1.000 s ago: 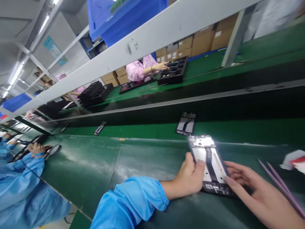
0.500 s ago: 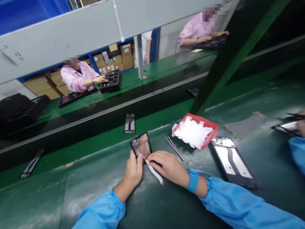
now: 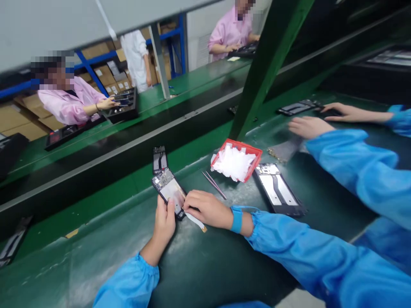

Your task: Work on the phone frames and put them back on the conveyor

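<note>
one phone frame [image 3: 169,188] is sitting in your left hand [image 3: 165,219], fingers gripping it, above the desk [image 3: 205,265]; your right hand [image 3: 210,209] is pinching the white strip [image 3: 195,222] at the frame's lower edge. tweezers [image 3: 214,185] are lying near the red tray [image 3: 253,164].

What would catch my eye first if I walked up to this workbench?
Probably the red tray heaped with bright white pieces, right of centre on the green bench. Lower and to its left, the left hand holds an opened phone body, with the right hand at a white strip by its lower end. Behind the tray, a slanting green post stands out.
</note>
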`<state>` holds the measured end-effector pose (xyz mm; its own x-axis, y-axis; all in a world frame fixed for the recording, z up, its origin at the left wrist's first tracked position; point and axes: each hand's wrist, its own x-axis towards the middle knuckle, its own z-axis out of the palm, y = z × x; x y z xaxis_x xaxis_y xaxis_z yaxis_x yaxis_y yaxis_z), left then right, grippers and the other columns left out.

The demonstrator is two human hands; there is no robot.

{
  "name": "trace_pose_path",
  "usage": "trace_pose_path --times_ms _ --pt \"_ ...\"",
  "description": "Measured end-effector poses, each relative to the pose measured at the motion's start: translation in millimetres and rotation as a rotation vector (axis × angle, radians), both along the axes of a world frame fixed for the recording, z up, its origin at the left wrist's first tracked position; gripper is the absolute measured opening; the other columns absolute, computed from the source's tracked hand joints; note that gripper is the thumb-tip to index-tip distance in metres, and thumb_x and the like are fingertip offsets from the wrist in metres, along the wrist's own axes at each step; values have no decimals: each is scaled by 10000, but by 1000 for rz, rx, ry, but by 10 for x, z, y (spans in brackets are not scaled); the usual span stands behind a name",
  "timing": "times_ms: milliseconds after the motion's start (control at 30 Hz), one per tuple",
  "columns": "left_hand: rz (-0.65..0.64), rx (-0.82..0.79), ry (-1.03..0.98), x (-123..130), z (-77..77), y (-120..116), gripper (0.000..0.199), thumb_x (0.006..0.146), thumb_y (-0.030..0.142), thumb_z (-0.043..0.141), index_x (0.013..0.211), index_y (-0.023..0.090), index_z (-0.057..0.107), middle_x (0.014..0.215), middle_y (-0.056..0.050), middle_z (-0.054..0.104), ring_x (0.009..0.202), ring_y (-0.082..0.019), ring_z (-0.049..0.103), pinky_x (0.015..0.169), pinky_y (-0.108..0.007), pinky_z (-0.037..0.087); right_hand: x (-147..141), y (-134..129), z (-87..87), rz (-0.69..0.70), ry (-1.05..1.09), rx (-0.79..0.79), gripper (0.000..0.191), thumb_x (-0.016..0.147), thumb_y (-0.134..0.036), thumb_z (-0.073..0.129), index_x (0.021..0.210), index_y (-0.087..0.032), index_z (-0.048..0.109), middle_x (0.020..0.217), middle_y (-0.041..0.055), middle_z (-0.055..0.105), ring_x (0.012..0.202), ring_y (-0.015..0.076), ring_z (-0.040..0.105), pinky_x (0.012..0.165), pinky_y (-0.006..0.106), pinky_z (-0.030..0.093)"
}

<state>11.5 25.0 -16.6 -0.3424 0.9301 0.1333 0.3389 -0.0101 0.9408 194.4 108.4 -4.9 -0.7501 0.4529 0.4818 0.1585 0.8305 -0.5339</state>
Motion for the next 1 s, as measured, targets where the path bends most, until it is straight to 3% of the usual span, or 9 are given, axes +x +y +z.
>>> trace_pose_path --times_ms 233,433,500,600,733,833,900,967,1000 --pt "10 -8 -54 -18 -22 49 472 1004 565 531 1311 206 547 1183 -89 723 1017 -228 696 935 -340 527 70 39 160 -18 94 -191 127 1006 -236 560 903 -211 628 910 49 680 831 181 628 768 322 531" --pt "13 -7 -160 -17 -66 83 489 988 581 559 1304 207 543 1188 -98 721 1004 -230 700 897 -334 543 450 474 494 -374 368 -479 170 948 -374 644 1000 -212 643 856 31 715 785 195 698 756 358 596" --pt "12 -2 -151 -15 -72 84 466 991 572 559 1282 208 561 1169 -92 727 1010 -228 699 916 -334 535 625 642 545 -554 376 -366 181 941 -374 630 1020 -216 669 891 46 721 793 212 695 773 387 600" --pt "3 21 -153 1 -55 82 444 988 554 576 1269 210 568 1193 -86 725 1047 -221 699 954 -326 523 872 837 541 -843 177 -21 178 950 -315 573 978 -221 722 943 83 701 849 243 664 819 424 569" --pt "7 56 -214 34 -13 90 479 966 558 612 1284 205 558 1212 -96 727 1066 -225 710 953 -335 545 994 921 488 -986 -193 222 200 924 -295 605 1017 -171 731 1142 174 663 1065 378 615 872 542 515" --pt "31 71 -284 52 17 102 508 920 586 662 1252 208 589 1215 -100 734 1086 -244 715 969 -358 560 794 742 459 -827 -190 303 341 926 -252 615 1255 -176 666 1372 205 587 1193 420 556 936 609 478" --pt "38 87 -363 62 32 105 528 870 569 729 1244 216 607 1244 -93 729 1124 -248 704 1001 -364 555 554 489 412 -498 -103 265 419 952 -203 576 1370 -217 599 1386 180 593 1227 378 564 984 584 485" --pt "37 104 -465 69 41 103 551 812 518 799 1245 228 621 1255 -78 727 1143 -240 694 1022 -357 545 308 194 330 -93 -39 130 432 981 -216 563 1412 -245 559 1413 143 596 1296 328 557 1043 524 491" --pt "34 106 -521 71 43 100 555 791 501 817 1240 233 629 1241 -71 732 1129 -237 697 1014 -357 549 205 59 280 37 -1 57 397 1000 -217 543 1396 -247 559 1389 124 623 1296 295 571 1049 486 496"
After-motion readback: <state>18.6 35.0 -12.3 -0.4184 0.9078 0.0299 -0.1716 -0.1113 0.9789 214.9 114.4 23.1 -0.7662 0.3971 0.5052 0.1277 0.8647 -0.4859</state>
